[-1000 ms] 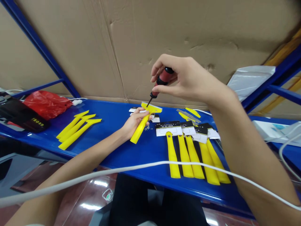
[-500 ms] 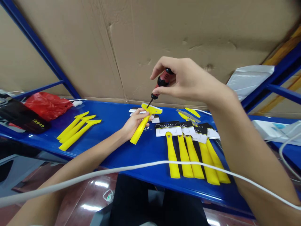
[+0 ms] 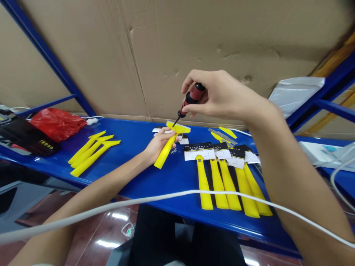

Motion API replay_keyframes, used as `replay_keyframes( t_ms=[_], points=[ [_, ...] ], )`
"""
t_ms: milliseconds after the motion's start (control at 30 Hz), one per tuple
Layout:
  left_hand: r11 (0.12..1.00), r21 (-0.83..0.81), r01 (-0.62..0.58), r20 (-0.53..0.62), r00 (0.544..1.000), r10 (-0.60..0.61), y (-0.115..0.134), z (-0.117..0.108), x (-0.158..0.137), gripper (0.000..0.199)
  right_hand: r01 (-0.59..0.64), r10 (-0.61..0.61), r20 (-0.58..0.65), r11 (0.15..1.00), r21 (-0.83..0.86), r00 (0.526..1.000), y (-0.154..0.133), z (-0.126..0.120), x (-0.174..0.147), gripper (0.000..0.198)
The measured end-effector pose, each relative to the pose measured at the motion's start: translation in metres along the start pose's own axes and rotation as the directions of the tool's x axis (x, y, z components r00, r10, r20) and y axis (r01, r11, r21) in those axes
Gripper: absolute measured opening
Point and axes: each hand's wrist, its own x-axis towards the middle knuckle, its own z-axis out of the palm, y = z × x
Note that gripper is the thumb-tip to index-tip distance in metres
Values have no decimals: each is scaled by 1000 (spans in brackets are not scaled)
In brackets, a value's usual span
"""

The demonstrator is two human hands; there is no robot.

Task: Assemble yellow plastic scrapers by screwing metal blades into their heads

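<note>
My left hand [image 3: 161, 145] is closed around the neck of a yellow scraper [image 3: 165, 152], its wide head tilted up and away from me. In my right hand [image 3: 216, 94] is a red and black screwdriver [image 3: 194, 95], held from above between thumb and fingers. Its tip meets the left part of the scraper head, where the screw itself is too small to make out. Small screws [image 3: 173, 151] lie on the table just beside the scraper handle.
Yellow handles [image 3: 88, 157] lie at the left of the blue table [image 3: 130, 133], near a red plastic bag [image 3: 57, 123]. Several carded scrapers [image 3: 205, 184] are lined up at the right. Behind them are loose yellow pieces and blades [image 3: 223, 136]. A white cable [image 3: 124, 202] crosses in front.
The fingers of my right hand have shifted slightly around the screwdriver, whose handle looks turned. The scraper stays in my left hand, almost unmoved.
</note>
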Motion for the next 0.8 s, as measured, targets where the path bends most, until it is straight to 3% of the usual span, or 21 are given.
replay_keyframes(
  t_ms=[233,400,500,700,800],
  points=[
    [999,38,-28,64,998,26,-1,0,-2,40,6,-10,-58,997,-75,998,-3,-2,-1,40],
    [1000,12,-9,43,999,9,-1,-3,0,39,52,-51,38,998,-36,998,-1,-2,-5,38],
    [999,16,-29,44,999,28,0,-3,0,38,68,-68,18,998,-9,998,2,0,-1,37],
    [999,44,-32,52,998,29,1,3,-4,42,20,-26,-47,992,-123,999,-5,-3,0,39],
    [999,36,-29,52,998,27,1,5,-5,44,-38,37,-31,999,-37,999,-12,-5,-5,44]
  ],
)
